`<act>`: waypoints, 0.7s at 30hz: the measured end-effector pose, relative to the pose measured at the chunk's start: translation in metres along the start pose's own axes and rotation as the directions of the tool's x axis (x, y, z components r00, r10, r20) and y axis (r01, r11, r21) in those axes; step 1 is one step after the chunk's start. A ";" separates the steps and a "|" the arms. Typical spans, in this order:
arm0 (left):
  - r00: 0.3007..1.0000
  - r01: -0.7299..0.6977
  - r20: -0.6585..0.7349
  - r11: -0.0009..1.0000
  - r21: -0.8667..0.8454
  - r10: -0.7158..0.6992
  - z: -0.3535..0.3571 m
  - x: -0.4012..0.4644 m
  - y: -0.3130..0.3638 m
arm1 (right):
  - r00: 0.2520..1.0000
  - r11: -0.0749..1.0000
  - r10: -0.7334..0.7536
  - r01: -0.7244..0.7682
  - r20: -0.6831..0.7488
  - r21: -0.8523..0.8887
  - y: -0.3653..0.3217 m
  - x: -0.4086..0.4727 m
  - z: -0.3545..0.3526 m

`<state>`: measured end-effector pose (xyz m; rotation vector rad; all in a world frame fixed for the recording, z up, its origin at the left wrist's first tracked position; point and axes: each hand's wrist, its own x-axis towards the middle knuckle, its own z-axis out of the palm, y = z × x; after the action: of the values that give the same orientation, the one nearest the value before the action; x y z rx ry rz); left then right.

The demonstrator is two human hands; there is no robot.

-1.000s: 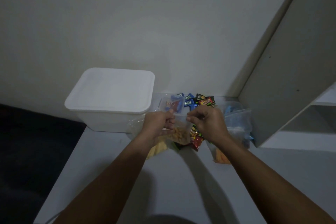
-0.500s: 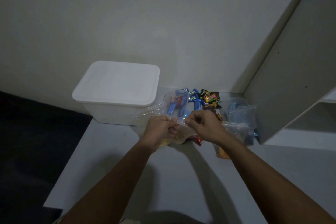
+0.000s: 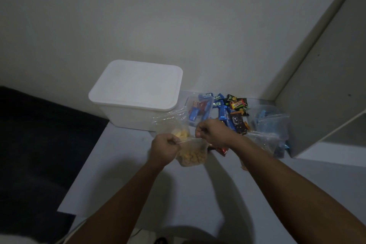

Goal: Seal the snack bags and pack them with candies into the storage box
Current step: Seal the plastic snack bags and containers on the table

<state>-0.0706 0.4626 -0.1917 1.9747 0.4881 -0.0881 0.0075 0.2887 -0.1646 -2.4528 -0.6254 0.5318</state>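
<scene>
Hands, left [image 3: 165, 149] and right [image 3: 213, 131], pinched the top strip of a clear snack bag of yellow crackers [image 3: 191, 155] above the worktop [image 3: 194, 190]; the lidded white plastic storage box [image 3: 136, 93] sat unopened, wrapped candies [image 3: 233, 108] unpacked.

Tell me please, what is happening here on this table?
A person is closing a clear snack bag of orange-yellow snacks, held just above the white table. The left hand and the right hand each pinch one end of its top strip. The white storage box stands behind with its lid on. Loose wrapped candies and other clear bags lie beside it, not packed yet.
</scene>
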 end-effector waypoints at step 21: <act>0.875 -0.309 -0.196 0.823 0.477 0.443 0.035 0.023 0.013 | 0.942 0.976 0.214 -0.194 -0.258 0.101 0.045 0.019 -0.015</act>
<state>-0.0394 0.4337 -0.2022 2.5103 0.2632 0.3984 0.0442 0.2589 -0.1843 -2.4745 -0.2376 0.2864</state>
